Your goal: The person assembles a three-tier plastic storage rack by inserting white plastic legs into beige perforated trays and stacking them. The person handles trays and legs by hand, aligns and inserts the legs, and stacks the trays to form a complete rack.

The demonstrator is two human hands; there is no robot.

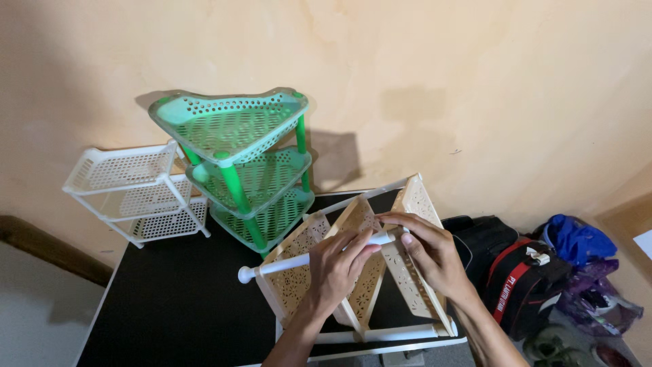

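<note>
Fingers of your left hand (339, 268) wrap around a smooth white plastic pole (299, 260), while your right hand (429, 250) pinches its far end with curled fingertips. You hold it across a cream three-tier corner rack (353, 272), lying on its side on the black table (170, 306), its triangular shelves pierced in a lacy pattern. Behind stand a green perforated corner rack (251, 163) and a white mesh-sided rack (136, 194).
</note>
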